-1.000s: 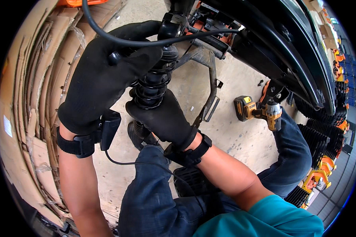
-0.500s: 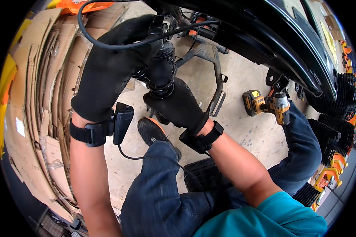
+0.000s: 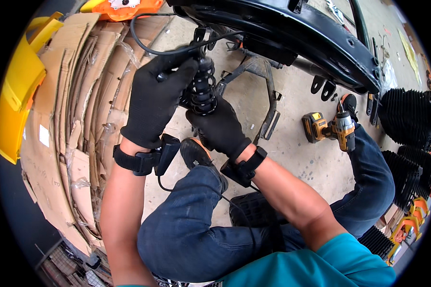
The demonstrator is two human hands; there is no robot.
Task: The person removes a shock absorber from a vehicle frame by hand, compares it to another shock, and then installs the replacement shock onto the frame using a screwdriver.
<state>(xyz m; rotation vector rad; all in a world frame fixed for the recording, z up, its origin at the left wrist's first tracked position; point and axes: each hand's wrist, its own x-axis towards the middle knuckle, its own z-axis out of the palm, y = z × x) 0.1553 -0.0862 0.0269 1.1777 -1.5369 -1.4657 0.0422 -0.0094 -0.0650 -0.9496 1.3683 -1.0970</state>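
Note:
A black coil-spring shock absorber (image 3: 204, 88) stands nearly upright under the black metal frame (image 3: 321, 40), its top close to a bracket. My left hand (image 3: 153, 103), in a black glove, is closed at the upper part of the shock, thumb and fingers along its side. A small shiny metal piece (image 3: 163, 76) shows between that thumb and forefinger; its kind is unclear. Lower down, my gloved right hand (image 3: 220, 126) wraps round the shock's bottom end, which it mostly hides. A black cable (image 3: 177, 51) loops across just above my left hand.
Flattened cardboard (image 3: 57, 129) is stacked at the left, beside yellow panels (image 3: 21, 95). A yellow-and-black cordless driver (image 3: 328, 130) is by my right leg. A dark tubular metal frame (image 3: 268, 86) lies on the floor beyond my hands. Black ribbed parts (image 3: 407, 115) stand at the right.
The view has shifted, so the black frame and more of the shock's top show. My left hand has slid a little, uncovering more of the spring; my right hand keeps its hold at the bottom.

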